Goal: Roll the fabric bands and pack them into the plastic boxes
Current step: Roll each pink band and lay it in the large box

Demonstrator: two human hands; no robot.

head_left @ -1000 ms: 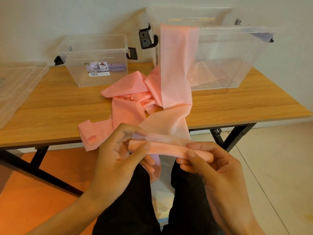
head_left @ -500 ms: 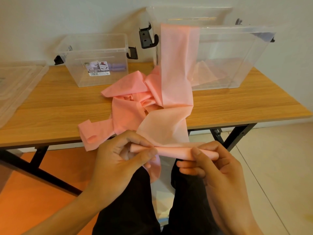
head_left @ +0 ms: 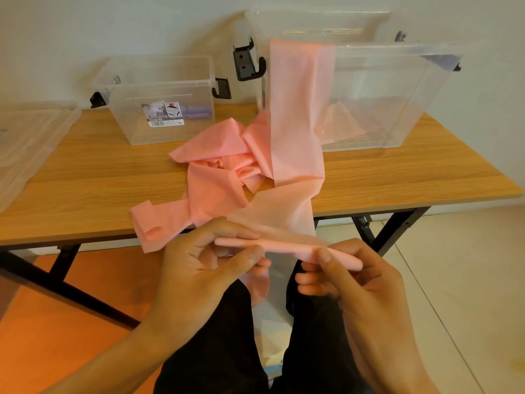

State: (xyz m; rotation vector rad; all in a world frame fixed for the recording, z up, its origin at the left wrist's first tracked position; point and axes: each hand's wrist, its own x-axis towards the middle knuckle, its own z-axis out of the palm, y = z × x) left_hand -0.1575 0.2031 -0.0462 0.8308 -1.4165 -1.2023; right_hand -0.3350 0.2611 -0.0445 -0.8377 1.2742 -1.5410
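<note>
1. Nearest me, over the lap, my left hand (head_left: 204,268) pinches the left end of the thin pink roll (head_left: 287,247) between thumb and forefinger. My right hand (head_left: 358,282) grasps the right end, thumb on top and fingers curled beneath. Both hands are closed on the roll, so neither is free.
2. The roll's long axis runs left to right, dipping slightly toward the right. It lies crosswise between the two hands, just on the near side of the table edge. Each hand holds its own end, so neither is nearer.
3. The unrolled fabric band (head_left: 295,200) leaves the roll on its far side and climbs over the edge of the table (head_left: 412,180). It passes a crumpled heap (head_left: 221,166) of the same pink fabric and hangs over the near wall of the large box (head_left: 397,103). I judge the next turn must roll away from me, toward that feed.
4. Farther left stands the small box (head_left: 170,89), well apart from the roll, with something purplish inside.
</note>
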